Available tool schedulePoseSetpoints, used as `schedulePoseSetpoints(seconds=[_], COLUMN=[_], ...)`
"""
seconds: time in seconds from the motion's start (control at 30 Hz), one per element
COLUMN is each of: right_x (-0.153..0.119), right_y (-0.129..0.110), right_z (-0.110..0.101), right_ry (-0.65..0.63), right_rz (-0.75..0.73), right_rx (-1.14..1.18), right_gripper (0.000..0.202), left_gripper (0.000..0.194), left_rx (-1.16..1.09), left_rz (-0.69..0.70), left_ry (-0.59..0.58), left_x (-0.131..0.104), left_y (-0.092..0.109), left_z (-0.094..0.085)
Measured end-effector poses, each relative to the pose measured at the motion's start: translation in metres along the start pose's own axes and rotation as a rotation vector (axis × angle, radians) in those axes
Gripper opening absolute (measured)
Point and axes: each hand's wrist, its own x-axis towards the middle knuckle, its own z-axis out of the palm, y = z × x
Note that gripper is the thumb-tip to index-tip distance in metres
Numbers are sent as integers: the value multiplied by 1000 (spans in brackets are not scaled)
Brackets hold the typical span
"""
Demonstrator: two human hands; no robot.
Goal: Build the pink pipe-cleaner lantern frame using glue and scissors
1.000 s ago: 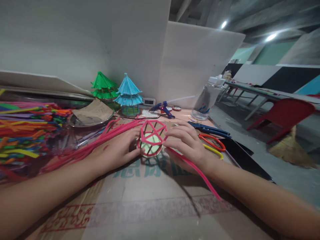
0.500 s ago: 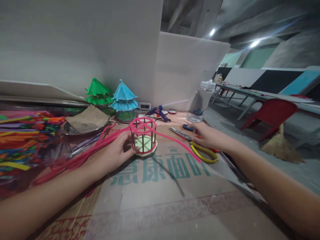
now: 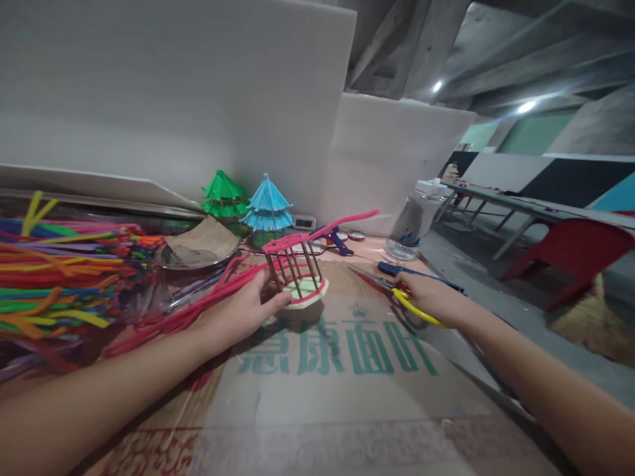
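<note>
My left hand (image 3: 258, 299) grips a small cage-like frame (image 3: 296, 270) by its lower left side. The frame has brown posts, a pink top ring and a pale green base, and it is tilted off the cardboard. A loose pink pipe cleaner end (image 3: 347, 219) sticks out from its top toward the upper right. On the right, my right hand (image 3: 425, 296) is closed around the handles of a pair of scissors (image 3: 380, 280) with yellow and red grips. The scissor blades point left, toward the frame, without touching it.
Bundles of coloured pipe cleaners (image 3: 74, 271) lie at the left, beside a metal bowl (image 3: 198, 254). Behind stand a green model pavilion (image 3: 224, 195), a blue one (image 3: 268, 203), a glue gun (image 3: 338, 239) and a clear plastic jar (image 3: 411, 221). Blue-handled pliers (image 3: 397, 268) lie beyond the scissors.
My left hand has lifted and tilted the frame, swinging its pink end upward. My right hand has closed on the scissors' handles. The whole view has shifted slightly.
</note>
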Motion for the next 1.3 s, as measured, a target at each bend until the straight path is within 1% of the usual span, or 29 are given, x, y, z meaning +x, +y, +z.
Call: schedulePoseSetpoints(seconds=[0.07,0.1,0.2,0.3,0.37,0.5,0.6,0.7,0.83,0.93,1.0,1.13,1.23,1.3], right_x=[3,5,10,11,7,-2,-2,6,19,28,31,29,22,18], right_y=[0,0,0,-6,-14,-32,-42,-51,-70,-86,-94,-101,-102,-103], right_z=[-1,0,9,24,32,36,35,34,34,35,38,47,52,52], right_ry=[30,65,233,387,423,430,451,426,361,311,309,320,290,281], right_rz=[-38,-76,-170,-167,-159,-231,-248,-245,-268,-243,-232,-232,-230,-236], right_rx=[31,60,190,283,279,272,309,351,396,445,487,609,661,673], right_gripper=[28,32,43,46,47,46,43,47,51,54,56,55,55,53], left_gripper=[59,58,56,56,55,54,47,42,42,40,40,46,48,47], left_rx=[22,34,42,48,60,83,140,156,126,128,156,264,327,364], left_rz=[7,9,19,29,47,60,42,63,87,76,52,9,18,36], left_ry=[26,28,-9,-53,-50,-15,25,42,44,59,71,130,140,124], left_x=[-1,-1,-3,-6,-8,-13,-14,-11,-9,-9,-10,-11,-10,-9], left_y=[-2,-2,4,12,15,16,18,21,23,23,23,21,22,25], left_z=[-1,-2,-2,1,4,10,11,10,8,8,9,8,8,8])
